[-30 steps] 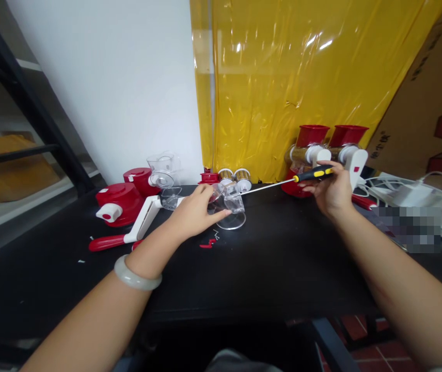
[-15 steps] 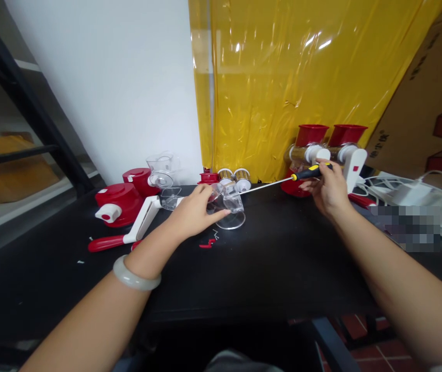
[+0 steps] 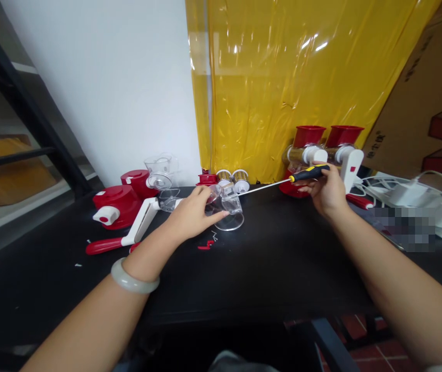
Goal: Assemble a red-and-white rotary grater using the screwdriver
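My left hand [image 3: 193, 212] is closed around a clear plastic grater housing [image 3: 233, 207] lying on the black table. In my right hand [image 3: 327, 194] is a screwdriver [image 3: 309, 173] with a black and yellow handle, its fingers wrapped round the grip. The long shaft slants down to the left, and its tip meets the clear housing; the exact contact point is too small to tell. Just in front of the housing lie small red plastic pieces [image 3: 206, 245] and several screws [image 3: 215, 236].
Left stand red grater bases [image 3: 117, 205] and a white crank with a red handle [image 3: 105, 245]. Metal grating drums [image 3: 240, 181] sit behind the housing. Two assembled rotary graters [image 3: 345, 137] stand at the right, beside white power strips and cables [image 3: 409, 192]. Yellow film [image 3: 283, 77] covers the back.
The view has shifted slightly. My right hand tilts the screwdriver handle a little differently, while the tip stays at the housing. My left hand keeps its hold.
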The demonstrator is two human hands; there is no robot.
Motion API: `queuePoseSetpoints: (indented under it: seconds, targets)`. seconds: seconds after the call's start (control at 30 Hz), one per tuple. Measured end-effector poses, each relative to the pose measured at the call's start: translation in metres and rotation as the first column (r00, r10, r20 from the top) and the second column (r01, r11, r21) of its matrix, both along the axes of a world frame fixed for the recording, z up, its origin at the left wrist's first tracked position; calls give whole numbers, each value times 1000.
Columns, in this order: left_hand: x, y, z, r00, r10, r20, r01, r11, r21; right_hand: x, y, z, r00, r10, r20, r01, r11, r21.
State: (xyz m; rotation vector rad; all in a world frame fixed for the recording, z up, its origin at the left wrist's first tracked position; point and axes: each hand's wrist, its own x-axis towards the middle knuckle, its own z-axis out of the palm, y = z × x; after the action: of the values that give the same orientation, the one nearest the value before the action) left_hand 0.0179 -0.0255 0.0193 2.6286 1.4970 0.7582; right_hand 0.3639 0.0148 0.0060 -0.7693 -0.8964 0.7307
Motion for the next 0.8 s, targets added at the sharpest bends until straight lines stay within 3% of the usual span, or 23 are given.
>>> queuePoseSetpoints:
  seconds: [0.53,0.8]
  targets:
    - [-1,2,-2,1000,-29,5,29,1000,12,2,7,-6,999,-43,22,42,998,40]
    - [-1,0,1,1000,-20,11,20,1000,-16,0,1,-1,999,-47,27,47,999,8]
